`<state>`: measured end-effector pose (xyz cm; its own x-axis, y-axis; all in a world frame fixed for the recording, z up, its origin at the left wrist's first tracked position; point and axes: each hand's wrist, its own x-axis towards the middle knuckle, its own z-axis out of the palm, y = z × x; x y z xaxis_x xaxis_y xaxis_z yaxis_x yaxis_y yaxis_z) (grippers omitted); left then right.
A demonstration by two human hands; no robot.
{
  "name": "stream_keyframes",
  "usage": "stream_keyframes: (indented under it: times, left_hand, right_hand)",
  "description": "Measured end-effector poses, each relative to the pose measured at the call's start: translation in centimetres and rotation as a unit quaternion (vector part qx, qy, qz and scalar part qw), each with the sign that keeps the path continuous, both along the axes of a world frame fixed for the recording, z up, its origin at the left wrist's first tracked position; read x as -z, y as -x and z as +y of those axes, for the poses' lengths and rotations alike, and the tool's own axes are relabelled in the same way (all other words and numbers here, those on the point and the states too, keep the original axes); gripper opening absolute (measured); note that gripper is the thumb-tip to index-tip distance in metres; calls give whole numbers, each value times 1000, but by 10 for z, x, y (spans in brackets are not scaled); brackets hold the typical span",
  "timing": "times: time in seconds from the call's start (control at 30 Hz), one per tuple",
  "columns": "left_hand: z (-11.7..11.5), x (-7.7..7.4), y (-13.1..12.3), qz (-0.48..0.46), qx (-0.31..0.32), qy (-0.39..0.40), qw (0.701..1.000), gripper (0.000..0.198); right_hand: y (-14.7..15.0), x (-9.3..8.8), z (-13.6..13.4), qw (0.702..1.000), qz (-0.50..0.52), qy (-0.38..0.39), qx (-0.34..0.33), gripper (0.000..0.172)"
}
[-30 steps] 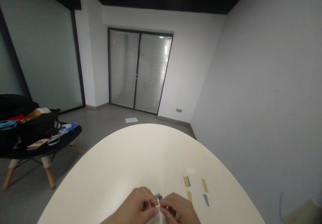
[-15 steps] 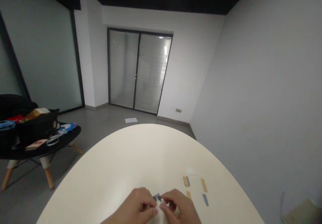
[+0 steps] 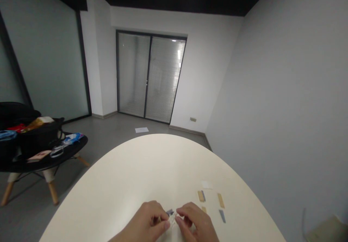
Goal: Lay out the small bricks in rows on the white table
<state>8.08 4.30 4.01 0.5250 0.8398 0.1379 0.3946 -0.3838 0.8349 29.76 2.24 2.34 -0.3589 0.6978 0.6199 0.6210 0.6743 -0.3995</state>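
My left hand [image 3: 146,224] and my right hand [image 3: 194,222] meet at the near edge of a cream oval table [image 3: 152,169]. Both are closed in a pinch on a small whitish thing [image 3: 172,220] held between the fingertips. A small blue-grey piece [image 3: 170,212] shows just above the pinch. To the right of my right hand lie several little flat strips: a tan and blue one [image 3: 201,195], a tan one [image 3: 221,200], a blue-grey one [image 3: 222,216] and a white slip [image 3: 206,184].
A low black table [image 3: 40,158] on wooden legs stands at the left, loaded with a black bag [image 3: 32,133] and small items. A grey wall runs close along the right. A sheet of paper [image 3: 141,129] lies on the floor before glass doors.
My two hands have shifted slightly, the right one edging a little rightward and the fingertips opening a small gap around the whitish thing. The view has barely moved.
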Motion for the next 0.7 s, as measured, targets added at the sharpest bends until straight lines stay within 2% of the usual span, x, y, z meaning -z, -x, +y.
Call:
stream_keyframes:
  times: [0.13,0.4,0.7]
  left_hand:
    - [0,0,-1,3,2,-4,1000,26]
    - [0,6,-2,-4,-9,-4,1000,22]
    - [0,-2,-3,-20,17,0,1000,31]
  right_hand:
    - [1,0,1,1000,6,-3,-19,13]
    - [-3,10,4,998,-24,-48,-33,42]
    - [-4,3,3,996,-54,-69,-34,42]
